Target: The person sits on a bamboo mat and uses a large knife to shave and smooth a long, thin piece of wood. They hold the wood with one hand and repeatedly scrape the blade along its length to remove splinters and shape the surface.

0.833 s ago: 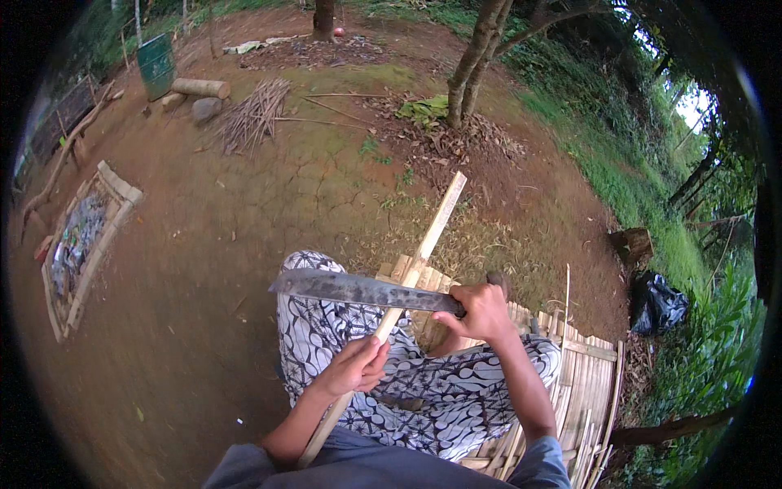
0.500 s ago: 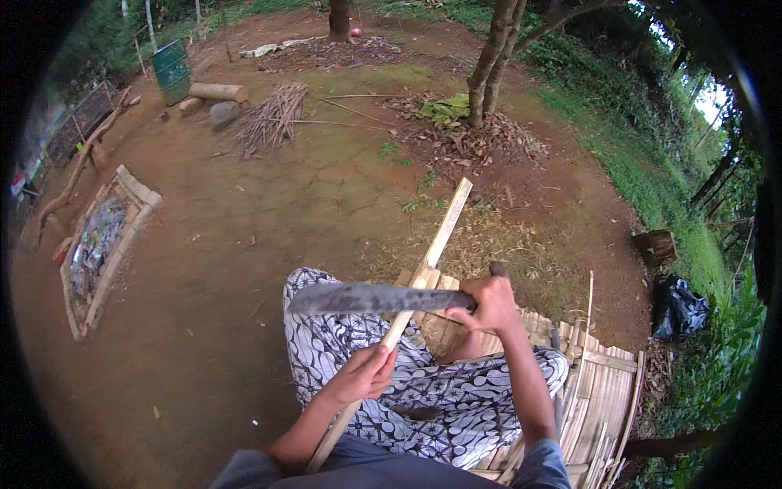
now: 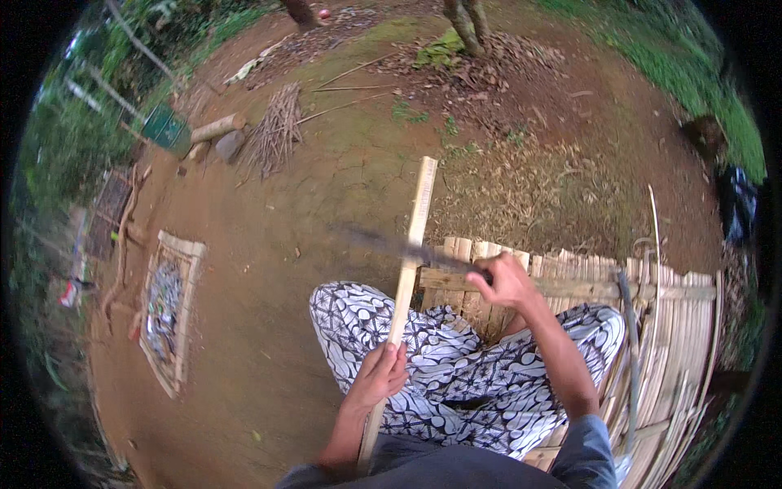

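Observation:
A long pale strip of wood or bamboo [image 3: 422, 204] slants up and away from my lap, its lower end against my body. My left hand [image 3: 380, 375] is closed around its lower half. In my right hand [image 3: 503, 279] is the dark handle of a machete [image 3: 371, 240], its blade pointing left and smeared by motion. The blade crosses the strip well above my left hand; whether it bites into the wood I cannot tell. Both hands are over my crossed legs in black-and-white patterned trousers [image 3: 350, 322].
I sit on a slatted bamboo platform [image 3: 680, 326], with a grey rod [image 3: 629, 342] and thin strips lying on its right side. Shavings [image 3: 529, 196] litter the ground ahead. Farther off are a stick pile [image 3: 277, 130], a green drum [image 3: 167, 129], a tree [image 3: 464, 24] and a framed litter pit [image 3: 195, 248].
The machete has moved farther up the strip, away from my left hand, and its blade now tilts differently. The strip stands more upright. The whole view has turned and shifted.

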### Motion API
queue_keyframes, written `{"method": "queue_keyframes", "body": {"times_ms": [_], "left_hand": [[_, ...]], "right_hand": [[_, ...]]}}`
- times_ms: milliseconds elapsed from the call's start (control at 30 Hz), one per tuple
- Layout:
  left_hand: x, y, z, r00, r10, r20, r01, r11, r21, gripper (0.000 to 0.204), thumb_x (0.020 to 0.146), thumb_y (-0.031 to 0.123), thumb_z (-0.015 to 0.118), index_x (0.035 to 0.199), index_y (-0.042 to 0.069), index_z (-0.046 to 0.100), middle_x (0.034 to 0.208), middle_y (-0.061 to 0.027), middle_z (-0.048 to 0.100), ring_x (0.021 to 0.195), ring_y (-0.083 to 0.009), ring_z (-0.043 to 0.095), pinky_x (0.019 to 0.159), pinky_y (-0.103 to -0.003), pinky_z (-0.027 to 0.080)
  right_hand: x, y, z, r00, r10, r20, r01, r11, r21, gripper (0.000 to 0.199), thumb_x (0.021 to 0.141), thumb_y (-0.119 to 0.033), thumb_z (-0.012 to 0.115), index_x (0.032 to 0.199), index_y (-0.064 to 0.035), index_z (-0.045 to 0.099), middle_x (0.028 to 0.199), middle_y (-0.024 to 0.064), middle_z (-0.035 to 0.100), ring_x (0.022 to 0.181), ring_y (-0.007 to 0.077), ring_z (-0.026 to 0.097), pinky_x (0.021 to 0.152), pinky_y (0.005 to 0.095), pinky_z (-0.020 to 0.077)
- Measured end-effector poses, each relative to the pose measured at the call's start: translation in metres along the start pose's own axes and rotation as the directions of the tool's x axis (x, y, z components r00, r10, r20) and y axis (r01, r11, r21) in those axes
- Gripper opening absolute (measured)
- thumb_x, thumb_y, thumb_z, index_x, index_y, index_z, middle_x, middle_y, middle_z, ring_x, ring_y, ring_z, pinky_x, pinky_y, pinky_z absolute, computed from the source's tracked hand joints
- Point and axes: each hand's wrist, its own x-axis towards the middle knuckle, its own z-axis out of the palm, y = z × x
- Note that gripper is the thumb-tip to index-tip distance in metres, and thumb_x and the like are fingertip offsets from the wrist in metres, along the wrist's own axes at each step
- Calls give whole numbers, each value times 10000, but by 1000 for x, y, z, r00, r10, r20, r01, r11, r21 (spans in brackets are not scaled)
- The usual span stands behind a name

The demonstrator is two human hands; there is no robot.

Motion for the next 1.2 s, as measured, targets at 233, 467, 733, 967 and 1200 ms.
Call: {"method": "queue_keyframes", "body": {"times_ms": [233,467,733,967,1200], "left_hand": [[28,12,2,998,10,-67,-2,993,114,344,981,377,304,841,79,406,561,46,272,408,-43,249,359,-205,230],[26,10,9,997,6,-78,3,993,122,332,983,361,305,845,78,408,554,44,266,407,-42,246,352,-196,232],[35,9,18,994,-28,-106,41,991,126,354,975,386,320,851,68,414,547,43,271,396,-44,248,348,-198,234],[31,6,16,998,8,-68,2,989,147,350,978,379,314,858,66,415,541,43,270,393,-39,248,342,-196,236],[32,6,21,998,-4,-55,10,995,104,335,984,354,305,883,58,424,538,44,272,390,-38,239,340,-194,230]], "right_hand": [[-17,-7,9,971,-241,-2,238,960,-145,607,804,-632,447,722,-79,683,416,77,476,360,207,441,429,356,425],[6,7,-4,994,-68,82,65,997,42,640,794,-652,446,790,-58,684,477,111,521,427,239,511,453,401,434],[-15,0,5,990,-140,7,139,986,93,633,785,-632,466,788,-33,671,532,181,554,544,352,577,578,451,483],[-6,21,-4,994,58,-97,-40,984,173,506,796,-491,535,689,-5,626,485,156,520,474,324,535,521,421,459],[-18,11,8,970,-243,-25,244,966,81,530,786,-522,515,668,-15,611,522,166,534,478,345,532,504,424,444]]}}
